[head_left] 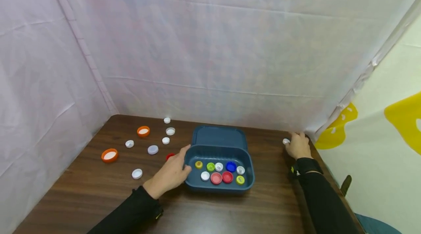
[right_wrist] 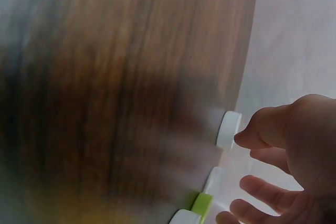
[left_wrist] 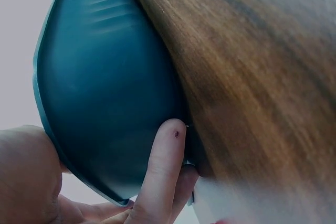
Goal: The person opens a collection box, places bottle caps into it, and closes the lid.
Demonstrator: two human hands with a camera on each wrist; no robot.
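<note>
A dark blue plastic box (head_left: 221,187) with its lid (head_left: 219,136) folded back holds several bottle caps in white, yellow, green, blue and red. My left hand (head_left: 172,170) grips the box's left side; in the left wrist view a finger (left_wrist: 165,156) lies along the outer wall (left_wrist: 105,87), below the rim. At the far right, my right hand (head_left: 298,147) reaches to a white bottle cap (head_left: 286,141) near the table's back edge. The right wrist view shows the thumb (right_wrist: 257,129) right at this white cap, the other fingers apart. More caps, including a green one (right_wrist: 201,204), lie beside them.
Left of the box, several white caps, such as this white cap (head_left: 136,173), lie scattered on the wooden table (head_left: 98,197). Two orange lids (head_left: 109,155) lie among them. A red cap (head_left: 170,156) is partly behind my left hand. White cloth (head_left: 210,51) hangs behind the table.
</note>
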